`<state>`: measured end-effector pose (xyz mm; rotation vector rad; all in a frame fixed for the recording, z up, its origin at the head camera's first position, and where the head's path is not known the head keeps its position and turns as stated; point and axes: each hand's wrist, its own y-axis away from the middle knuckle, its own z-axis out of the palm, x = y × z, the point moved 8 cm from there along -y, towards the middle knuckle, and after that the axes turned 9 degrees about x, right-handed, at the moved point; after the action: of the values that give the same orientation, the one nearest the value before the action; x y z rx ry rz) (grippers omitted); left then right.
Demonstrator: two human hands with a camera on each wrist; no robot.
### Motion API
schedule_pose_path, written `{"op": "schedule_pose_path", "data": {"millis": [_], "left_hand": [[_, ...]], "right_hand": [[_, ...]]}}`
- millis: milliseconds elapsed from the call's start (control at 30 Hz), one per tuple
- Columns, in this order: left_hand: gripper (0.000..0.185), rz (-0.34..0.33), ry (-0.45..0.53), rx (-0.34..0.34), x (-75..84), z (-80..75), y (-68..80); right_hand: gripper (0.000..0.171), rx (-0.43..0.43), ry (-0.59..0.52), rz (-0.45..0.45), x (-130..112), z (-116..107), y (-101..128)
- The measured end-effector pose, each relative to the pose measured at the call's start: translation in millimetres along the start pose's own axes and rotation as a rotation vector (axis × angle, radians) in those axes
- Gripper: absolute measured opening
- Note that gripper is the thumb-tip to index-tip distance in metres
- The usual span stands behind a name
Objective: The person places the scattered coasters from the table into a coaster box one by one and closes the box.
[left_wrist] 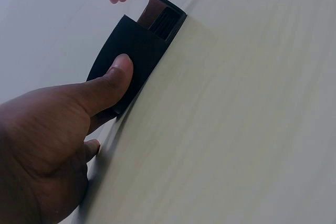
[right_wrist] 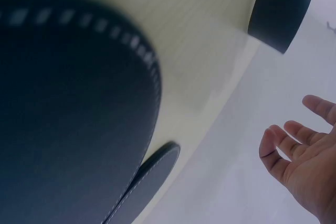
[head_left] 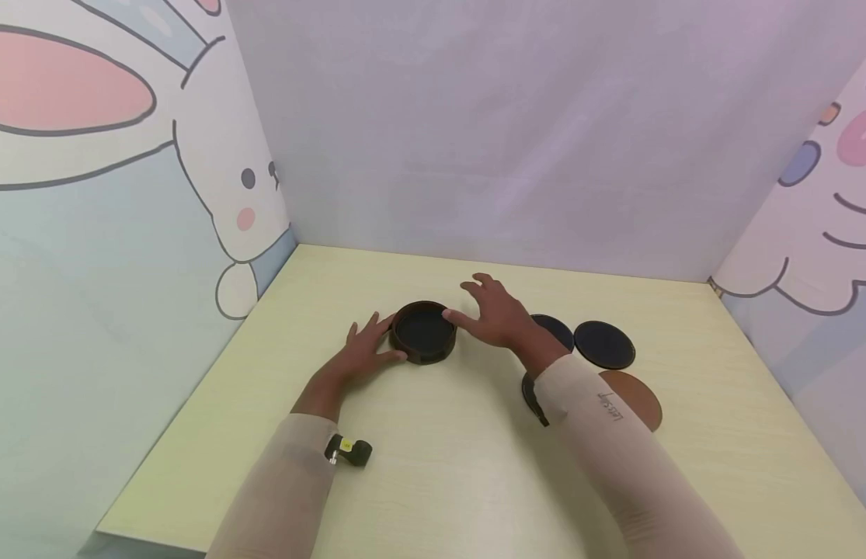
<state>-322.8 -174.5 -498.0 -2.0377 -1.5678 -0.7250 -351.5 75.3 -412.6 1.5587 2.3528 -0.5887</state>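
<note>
A round dark brown coaster holder (head_left: 424, 332) stands on the pale wooden table (head_left: 433, 481) with a dark coaster lying in it. My left hand (head_left: 366, 349) rests flat on the table against its left side. In the left wrist view the straight thumb (left_wrist: 113, 80) presses on the holder's wall (left_wrist: 142, 45). My right hand (head_left: 492, 314) hovers by the holder's right rim with fingers spread and holds nothing; its open palm (right_wrist: 307, 156) shows in the right wrist view, with the holder (right_wrist: 278, 14) farther off.
Loose round coasters lie right of the holder: a dark one (head_left: 603, 344), another (head_left: 554, 328) half hidden behind my right wrist, and a brown one (head_left: 638, 397) by my forearm. A stitched dark coaster (right_wrist: 68, 119) fills the right wrist view. Cartoon-printed walls enclose the table.
</note>
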Motion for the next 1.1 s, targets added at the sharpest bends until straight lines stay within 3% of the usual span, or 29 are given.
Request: {"op": "schedule_pose_path", "data": {"millis": [233, 467, 867, 1100], "left_hand": [[0.096, -0.026, 0.007, -0.006, -2.9, 0.8, 2.3], [0.097, -0.055, 0.016, -0.007, -4.8, -0.1, 4.3], [0.094, -0.042, 0.003, -0.009, -0.9, -0.3, 3.8], [0.093, -0.009, -0.004, -0.001, 4.0, -1.6, 3.8]], "right_hand": [[0.09, -0.021, 0.049, 0.067, 26.1, -7.1, 3.5], [0.09, -0.04, 0.076, 0.073, 48.6, -16.2, 9.1], [0.086, -0.097, 0.163, 0.092, 88.6, -33.7, 28.3], [0.067, -0.118, 0.155, 0.045, 99.4, -38.4, 35.3]]}}
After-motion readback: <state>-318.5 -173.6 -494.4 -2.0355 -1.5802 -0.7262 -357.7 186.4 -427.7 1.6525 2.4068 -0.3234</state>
